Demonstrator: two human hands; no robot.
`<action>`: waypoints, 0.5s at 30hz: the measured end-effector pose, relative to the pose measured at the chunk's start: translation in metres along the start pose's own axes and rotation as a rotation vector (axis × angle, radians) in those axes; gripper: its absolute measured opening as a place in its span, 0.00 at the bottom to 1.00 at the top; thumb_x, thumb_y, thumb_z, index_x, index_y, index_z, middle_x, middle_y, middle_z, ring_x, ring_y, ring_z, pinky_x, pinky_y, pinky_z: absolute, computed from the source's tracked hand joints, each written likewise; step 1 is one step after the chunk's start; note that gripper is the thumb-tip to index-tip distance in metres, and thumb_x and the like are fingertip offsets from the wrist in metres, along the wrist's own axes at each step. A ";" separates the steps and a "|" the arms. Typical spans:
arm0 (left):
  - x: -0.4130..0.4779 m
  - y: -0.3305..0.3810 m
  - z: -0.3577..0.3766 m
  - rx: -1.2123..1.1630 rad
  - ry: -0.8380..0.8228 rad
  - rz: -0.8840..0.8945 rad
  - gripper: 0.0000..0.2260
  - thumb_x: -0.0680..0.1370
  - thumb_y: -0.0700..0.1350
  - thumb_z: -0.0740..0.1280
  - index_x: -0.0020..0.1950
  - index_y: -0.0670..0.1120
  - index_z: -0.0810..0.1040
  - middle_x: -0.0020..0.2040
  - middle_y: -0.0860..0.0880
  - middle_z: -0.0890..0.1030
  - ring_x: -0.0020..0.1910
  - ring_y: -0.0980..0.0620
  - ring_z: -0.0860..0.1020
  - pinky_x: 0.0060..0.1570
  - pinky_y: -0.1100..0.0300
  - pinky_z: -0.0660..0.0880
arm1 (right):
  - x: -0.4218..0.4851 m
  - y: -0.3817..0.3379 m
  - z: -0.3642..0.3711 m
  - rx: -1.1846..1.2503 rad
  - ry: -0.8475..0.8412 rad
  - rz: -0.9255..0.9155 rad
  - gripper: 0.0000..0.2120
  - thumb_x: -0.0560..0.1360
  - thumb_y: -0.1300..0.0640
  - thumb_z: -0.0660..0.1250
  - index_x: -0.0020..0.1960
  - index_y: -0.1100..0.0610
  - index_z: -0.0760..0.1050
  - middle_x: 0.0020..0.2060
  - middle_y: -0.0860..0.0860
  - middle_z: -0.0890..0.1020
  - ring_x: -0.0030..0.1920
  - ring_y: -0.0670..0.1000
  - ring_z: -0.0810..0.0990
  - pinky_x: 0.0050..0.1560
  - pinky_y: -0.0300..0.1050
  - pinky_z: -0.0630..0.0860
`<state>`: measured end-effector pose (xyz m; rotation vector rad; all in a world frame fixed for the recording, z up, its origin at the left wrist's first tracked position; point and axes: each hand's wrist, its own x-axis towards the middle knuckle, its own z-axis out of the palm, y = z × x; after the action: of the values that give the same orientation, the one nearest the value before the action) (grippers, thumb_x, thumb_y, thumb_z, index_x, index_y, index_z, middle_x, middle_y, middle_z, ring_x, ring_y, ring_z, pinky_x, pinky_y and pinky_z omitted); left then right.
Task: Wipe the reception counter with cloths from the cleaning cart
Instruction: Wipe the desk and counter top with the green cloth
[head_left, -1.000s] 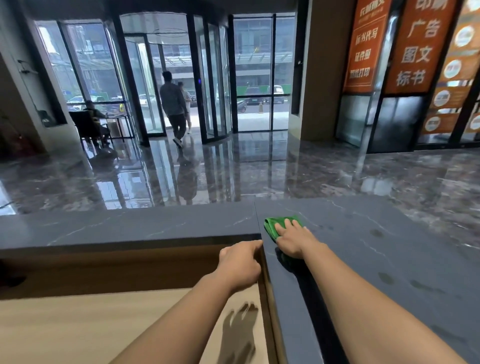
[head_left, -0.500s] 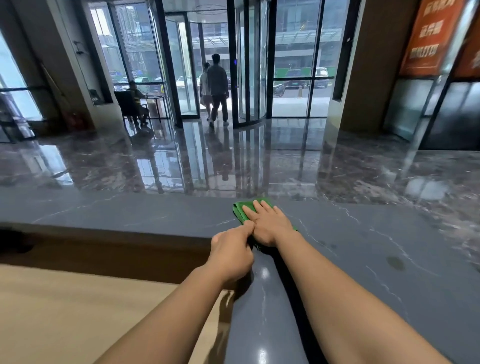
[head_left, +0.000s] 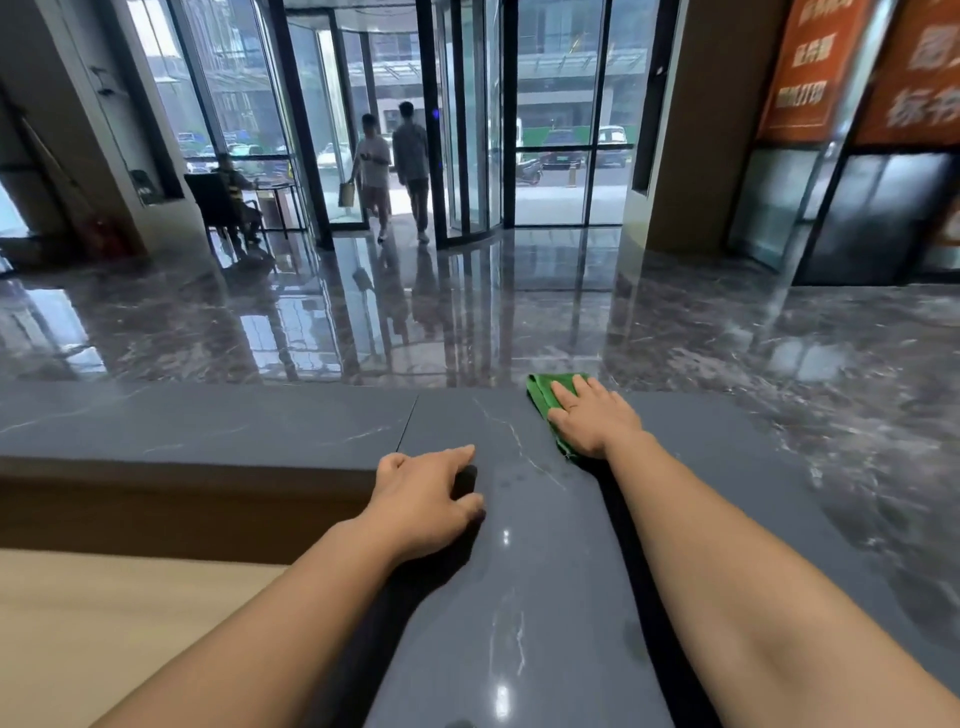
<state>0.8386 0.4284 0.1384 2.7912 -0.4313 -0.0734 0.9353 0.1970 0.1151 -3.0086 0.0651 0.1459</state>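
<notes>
The dark grey stone reception counter (head_left: 218, 426) runs across the view and bends toward me at a corner. A green cloth (head_left: 543, 395) lies at the counter's far edge. My right hand (head_left: 592, 415) presses flat on the cloth, fingers straight, covering most of it. My left hand (head_left: 423, 499) rests on the counter's near inner corner, fingers loosely bent and holding nothing. The cleaning cart is out of sight.
A lower wooden desk surface (head_left: 104, 623) sits at the left below the counter. Beyond the counter lies a glossy marble lobby floor (head_left: 467, 312), with a revolving glass door (head_left: 457, 130), two people walking there (head_left: 395, 171) and a seated person (head_left: 234, 197) at the left.
My right hand has slid the green cloth to the right along the counter's far edge, away from my left hand. My left hand now rests further onto the counter top. The view has shifted.
</notes>
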 end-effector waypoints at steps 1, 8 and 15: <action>-0.001 0.007 0.001 0.017 -0.038 -0.005 0.28 0.77 0.60 0.64 0.75 0.56 0.62 0.71 0.53 0.71 0.71 0.47 0.65 0.68 0.57 0.54 | -0.004 0.018 -0.002 -0.001 0.003 0.039 0.27 0.82 0.48 0.45 0.80 0.49 0.45 0.79 0.53 0.44 0.79 0.52 0.42 0.77 0.53 0.44; -0.001 0.038 0.000 0.133 -0.215 -0.042 0.30 0.68 0.68 0.68 0.65 0.53 0.72 0.63 0.54 0.77 0.65 0.49 0.72 0.64 0.54 0.57 | -0.031 0.075 -0.005 0.008 0.020 0.237 0.28 0.82 0.47 0.45 0.80 0.50 0.44 0.79 0.54 0.44 0.79 0.54 0.42 0.77 0.54 0.46; 0.000 0.046 -0.004 0.191 -0.273 -0.053 0.34 0.68 0.69 0.68 0.69 0.54 0.69 0.65 0.54 0.76 0.67 0.49 0.71 0.65 0.53 0.57 | -0.038 0.006 0.005 -0.005 0.035 0.131 0.29 0.82 0.46 0.48 0.80 0.49 0.43 0.79 0.54 0.43 0.79 0.56 0.42 0.76 0.55 0.44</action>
<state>0.8262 0.3881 0.1561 2.9918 -0.4497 -0.4514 0.8973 0.1935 0.1132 -3.0115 0.2655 0.1064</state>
